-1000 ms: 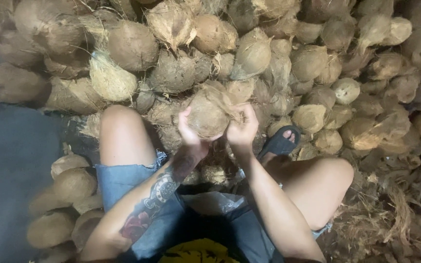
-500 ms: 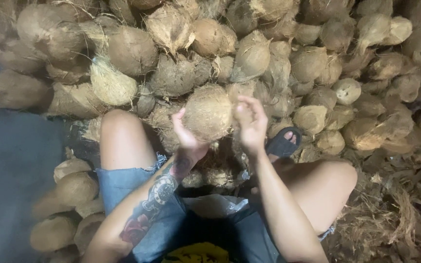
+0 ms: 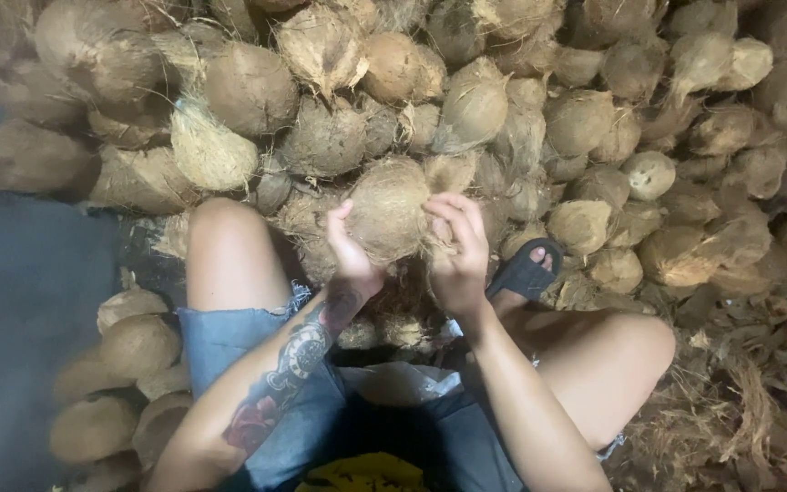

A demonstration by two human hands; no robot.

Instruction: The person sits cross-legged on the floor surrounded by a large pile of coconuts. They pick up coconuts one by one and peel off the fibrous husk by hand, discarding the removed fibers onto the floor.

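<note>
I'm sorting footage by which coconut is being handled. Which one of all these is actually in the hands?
The coconut between the knees: the left hand and right hand grip its sides, lifted off the pile.

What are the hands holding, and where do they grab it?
A round, brown, fibrous coconut. The left hand grips its lower left side; the right hand grips its right side, fingers in the loose husk fibres.

A big heap of husked coconuts (image 3: 594,118) fills the back; dark bare floor (image 3: 20,273) left, loose husk fibre (image 3: 740,401) right, dim light.
</note>
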